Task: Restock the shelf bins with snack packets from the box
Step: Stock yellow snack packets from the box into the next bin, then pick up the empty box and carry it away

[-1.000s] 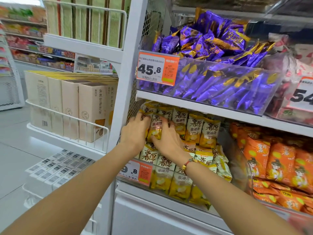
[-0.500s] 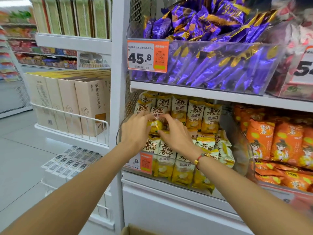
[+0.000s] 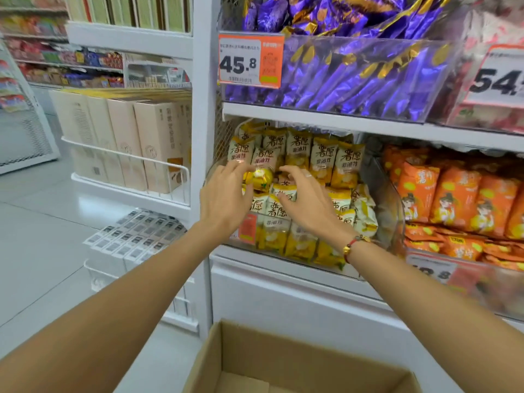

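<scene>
Snack packets (image 3: 297,157), white over yellow, stand packed in the clear shelf bin (image 3: 380,194) beyond the open cardboard box (image 3: 226,361). Both grips seem spread: left hand (image 3: 224,199) and right hand (image 3: 309,202) have drawn back off the packets, fingers loose.

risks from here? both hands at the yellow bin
1. The yellow packets are stacked above the clear bin's front wall; a nudge from the left hand or right hand could tip some out.
2. Fallen packets might miss the box below and land on the floor.
3. The orange tag sits partly behind the left hand and could get knocked.
</scene>
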Tool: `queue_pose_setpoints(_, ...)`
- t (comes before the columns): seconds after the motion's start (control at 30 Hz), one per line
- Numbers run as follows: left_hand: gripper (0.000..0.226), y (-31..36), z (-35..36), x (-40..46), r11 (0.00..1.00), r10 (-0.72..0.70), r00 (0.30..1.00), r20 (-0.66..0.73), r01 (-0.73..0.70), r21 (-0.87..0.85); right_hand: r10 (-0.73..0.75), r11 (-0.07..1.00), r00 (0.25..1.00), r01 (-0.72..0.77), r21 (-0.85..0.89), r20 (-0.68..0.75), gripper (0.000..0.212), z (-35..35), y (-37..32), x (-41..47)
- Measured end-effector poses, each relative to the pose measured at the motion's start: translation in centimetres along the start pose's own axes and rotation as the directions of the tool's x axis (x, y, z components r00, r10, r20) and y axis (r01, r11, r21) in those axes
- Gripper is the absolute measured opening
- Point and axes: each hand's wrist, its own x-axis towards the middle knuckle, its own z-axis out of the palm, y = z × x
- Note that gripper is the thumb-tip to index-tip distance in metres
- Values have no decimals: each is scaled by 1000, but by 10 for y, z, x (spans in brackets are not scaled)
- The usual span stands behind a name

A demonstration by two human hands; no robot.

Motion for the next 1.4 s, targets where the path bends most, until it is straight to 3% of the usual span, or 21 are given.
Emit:
queue_pose_setpoints(0.2, 22, 13, -27, -93, 991, -60, 998, 30, 64, -116, 42, 996, 994, -34, 77, -103, 31, -36, -7, -108)
queue_pose_setpoints(0.33, 22, 19, -36, -167, 971, -157, 980, 118, 175, -164, 183, 976, 983, -182, 120, 6, 24, -50, 1, -204)
queue_pose_setpoints(0.5, 24, 12, -34, -249, 927, -319, 919, 233, 353, -125, 378, 925, 923, -381, 18, 75, 21, -52, 26, -313)
queue_pose_setpoints(0.7, 38, -24, -10, -300, 810, -559, 788, 257, 585, -31, 647, 761, 761, -648, -15, -32, 31, -34, 87, -392)
queue_pose_setpoints(0.77, 49, -39, 3, -308, 790, -588, 745, 315, 613, 22, 701, 713, 712, -701, -21, 33, 51, -24, 104, -406)
queue_pose_setpoints(0.9, 70, -66, 30, -314, 736, -602, 534, 593, 660, 154, 763, 614, 591, -789, -9, 262, 67, -6, 127, -415)
queue_pose_setpoints(1.0, 55, -76, 38, -326, 776, -559, 558, 612, 613, 150, 783, 572, 536, -820, -27, 317, 61, 7, 132, -420)
queue_pose_setpoints(1.17, 43, -76, 39, -333, 785, -559, 648, 517, 614, 79, 810, 564, 540, -824, -52, 229, 50, 14, 134, -425)
queue_pose_setpoints(1.4, 42, -68, 30, -322, 757, -575, 642, 507, 653, 32, 825, 551, 537, -834, -38, 176, 51, 3, 126, -418)
